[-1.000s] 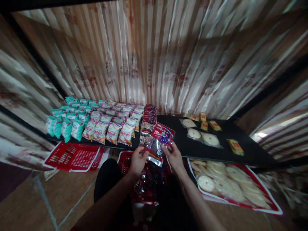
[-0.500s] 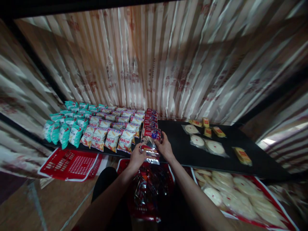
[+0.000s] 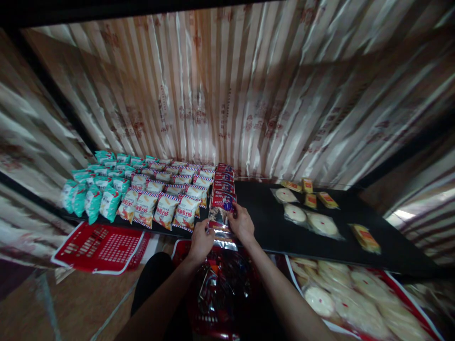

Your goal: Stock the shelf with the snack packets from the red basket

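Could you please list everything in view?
shelf: one, black, centre
backdrop: one, pale, behind
puffy packets: many, teal, shelf's left
snack packets: many, white, beside these
flat packets: at least four, red, centre column
round packs: three, white, shelf's right
small packs: five, yellow, shelf's right
baskets: three, red, below shelf
stacked discs: many, whitish, right basket
shiny packets: several, reddish, middle basket
floor: one, brown, below
leg: one, dark, lower left
left hand: one, bare, at flat packet
right hand: one, bare, same packet

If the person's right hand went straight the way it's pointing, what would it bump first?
The right hand would first meet the flat, shiny red-and-silver plastic packet it already touches. Beyond, maybe the puffy white-and-orange plastic bags, though depth is unclear.
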`<state>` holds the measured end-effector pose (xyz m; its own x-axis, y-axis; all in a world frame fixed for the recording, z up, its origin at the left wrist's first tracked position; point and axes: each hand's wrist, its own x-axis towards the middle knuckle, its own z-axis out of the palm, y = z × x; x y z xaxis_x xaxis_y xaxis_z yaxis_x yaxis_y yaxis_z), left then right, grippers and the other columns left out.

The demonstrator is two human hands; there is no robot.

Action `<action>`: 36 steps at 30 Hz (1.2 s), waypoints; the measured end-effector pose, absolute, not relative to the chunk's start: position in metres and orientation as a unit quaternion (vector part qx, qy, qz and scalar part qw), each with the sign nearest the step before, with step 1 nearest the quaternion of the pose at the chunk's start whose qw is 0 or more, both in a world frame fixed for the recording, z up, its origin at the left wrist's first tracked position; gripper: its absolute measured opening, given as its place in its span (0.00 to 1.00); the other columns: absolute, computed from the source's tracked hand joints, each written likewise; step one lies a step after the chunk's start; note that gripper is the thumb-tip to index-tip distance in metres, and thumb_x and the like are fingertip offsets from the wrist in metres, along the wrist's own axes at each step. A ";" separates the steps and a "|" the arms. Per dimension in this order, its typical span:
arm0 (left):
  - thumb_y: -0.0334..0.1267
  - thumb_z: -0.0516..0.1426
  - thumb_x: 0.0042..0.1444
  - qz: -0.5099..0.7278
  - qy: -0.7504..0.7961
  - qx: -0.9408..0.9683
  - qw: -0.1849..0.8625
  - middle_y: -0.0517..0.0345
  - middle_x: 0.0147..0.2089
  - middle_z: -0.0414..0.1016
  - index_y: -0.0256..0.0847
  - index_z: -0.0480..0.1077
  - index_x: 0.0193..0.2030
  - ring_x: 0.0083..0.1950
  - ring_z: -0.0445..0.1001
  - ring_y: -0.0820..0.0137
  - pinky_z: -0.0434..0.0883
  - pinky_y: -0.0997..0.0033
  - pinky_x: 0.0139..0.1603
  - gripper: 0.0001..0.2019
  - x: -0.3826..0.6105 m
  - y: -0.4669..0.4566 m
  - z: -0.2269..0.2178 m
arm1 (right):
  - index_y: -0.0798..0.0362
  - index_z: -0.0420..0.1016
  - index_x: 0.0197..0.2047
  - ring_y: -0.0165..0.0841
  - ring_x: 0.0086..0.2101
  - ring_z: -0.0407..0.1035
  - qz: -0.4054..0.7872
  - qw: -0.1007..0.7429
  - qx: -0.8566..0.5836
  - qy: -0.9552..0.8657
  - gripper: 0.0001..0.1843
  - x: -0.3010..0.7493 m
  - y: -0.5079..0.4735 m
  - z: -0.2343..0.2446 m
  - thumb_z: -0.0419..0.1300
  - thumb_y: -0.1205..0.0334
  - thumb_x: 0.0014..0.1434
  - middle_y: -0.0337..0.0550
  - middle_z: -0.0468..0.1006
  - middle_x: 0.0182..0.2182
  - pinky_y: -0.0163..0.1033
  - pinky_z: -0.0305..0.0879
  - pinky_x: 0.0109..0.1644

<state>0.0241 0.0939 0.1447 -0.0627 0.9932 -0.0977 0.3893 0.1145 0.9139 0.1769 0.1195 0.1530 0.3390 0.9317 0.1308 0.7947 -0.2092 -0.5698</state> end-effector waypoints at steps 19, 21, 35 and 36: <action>0.30 0.53 0.53 0.350 0.657 0.593 0.308 0.49 0.49 0.70 0.39 0.70 0.49 0.44 0.73 0.65 0.68 0.69 0.47 0.16 0.015 0.073 0.146 | 0.57 0.68 0.53 0.41 0.56 0.58 0.083 0.470 -0.697 -0.536 0.24 0.177 0.095 0.140 0.47 0.53 0.59 0.55 0.67 0.54 0.48 0.55 0.60; 0.28 0.51 0.53 0.384 0.654 0.584 0.288 0.51 0.44 0.72 0.39 0.72 0.44 0.43 0.73 0.66 0.69 0.70 0.46 0.13 0.007 0.065 0.132 | 0.57 0.68 0.51 0.40 0.52 0.62 0.073 0.525 -0.677 -0.511 0.22 0.177 0.075 0.136 0.46 0.53 0.59 0.54 0.70 0.50 0.49 0.57 0.58; 0.28 0.54 0.51 0.039 0.582 0.675 0.452 0.53 0.33 0.78 0.38 0.74 0.30 0.39 0.75 0.65 0.70 0.68 0.43 0.08 -0.008 -0.011 0.010 | 0.52 0.78 0.37 0.38 0.46 0.71 0.380 0.152 -0.715 -0.567 0.13 0.128 -0.046 0.003 0.54 0.69 0.53 0.49 0.78 0.41 0.40 0.61 0.54; 0.28 0.54 0.51 0.035 0.575 0.676 0.460 0.53 0.36 0.79 0.38 0.74 0.32 0.42 0.75 0.64 0.69 0.67 0.46 0.08 -0.007 -0.014 0.004 | 0.53 0.79 0.37 0.38 0.46 0.71 0.390 0.141 -0.709 -0.571 0.12 0.124 -0.047 -0.001 0.55 0.70 0.52 0.50 0.78 0.42 0.39 0.62 0.53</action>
<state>-0.0073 -0.0139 0.0036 0.3357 0.8093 -0.4820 0.7456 0.0844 0.6611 0.1237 -0.0472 -0.0014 0.0438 0.9194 -0.3909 0.6994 -0.3076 -0.6452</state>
